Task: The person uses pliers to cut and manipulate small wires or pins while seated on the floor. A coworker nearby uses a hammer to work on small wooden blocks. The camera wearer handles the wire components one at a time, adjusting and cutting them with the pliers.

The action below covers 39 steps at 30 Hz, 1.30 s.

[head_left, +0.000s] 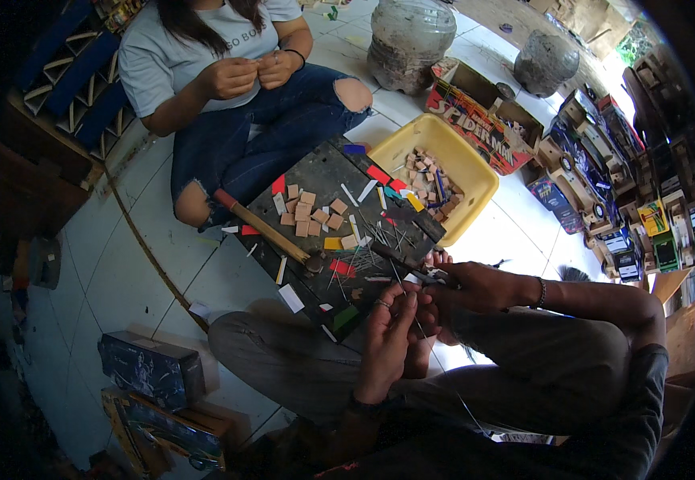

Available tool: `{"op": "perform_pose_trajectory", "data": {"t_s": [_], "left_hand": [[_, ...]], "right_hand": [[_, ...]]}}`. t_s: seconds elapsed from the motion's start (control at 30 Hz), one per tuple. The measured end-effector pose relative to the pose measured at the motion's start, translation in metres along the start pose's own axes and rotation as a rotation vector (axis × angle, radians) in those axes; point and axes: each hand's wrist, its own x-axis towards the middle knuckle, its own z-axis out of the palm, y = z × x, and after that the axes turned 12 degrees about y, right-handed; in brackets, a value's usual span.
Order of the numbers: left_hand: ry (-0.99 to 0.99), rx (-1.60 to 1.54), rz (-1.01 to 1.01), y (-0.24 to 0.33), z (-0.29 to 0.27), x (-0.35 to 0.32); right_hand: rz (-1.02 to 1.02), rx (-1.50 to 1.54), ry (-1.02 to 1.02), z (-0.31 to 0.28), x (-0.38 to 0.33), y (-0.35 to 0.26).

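Observation:
A long thin metal wire slants down across my lap, and my left hand pinches it between thumb and fingers. Close by, my right hand is closed around a dark metal hand tool, perhaps pliers, whose tip points over the low black work board. My fingertips partly cover the tool's near end. Small square wooden blocks lie on the board beside a scatter of cut wire pieces and coloured strips. A hammer with a wooden handle rests across the board's left side.
A yellow basin holding more wooden blocks touches the board's far right side. Behind it sits a red printed cardboard box. Another person sits cross-legged opposite, fingers together. Wooden toy vehicles are stacked at right; dark boxes stand at lower left.

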Motion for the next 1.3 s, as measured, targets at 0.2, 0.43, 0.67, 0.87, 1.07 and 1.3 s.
{"op": "perform_pose_trajectory", "data": {"t_s": [0.2,0.43,0.67,0.87,1.07,1.3], "left_hand": [[0.000,-0.008,0.005,-0.001,0.000,-0.001],[0.002,0.011,0.001,0.000,0.000,-0.002],[-0.020,-0.040,0.000,-0.001,0.001,-0.001],[0.007,-0.021,-0.020,-0.001,0.001,0.000],[-0.012,-0.023,-0.011,-0.001,0.001,-0.001],[0.009,-0.010,-0.001,-0.002,0.004,-0.002]], "right_hand": [[-0.057,0.058,0.006,0.002,0.000,0.004],[-0.011,0.060,-0.015,0.002,-0.002,0.005],[0.017,0.013,-0.030,0.000,-0.004,0.003],[-0.015,0.035,-0.036,0.001,-0.002,0.009],[-0.079,0.028,-0.010,0.002,-0.003,0.011],[-0.018,0.023,-0.039,0.003,0.001,0.015]]}}
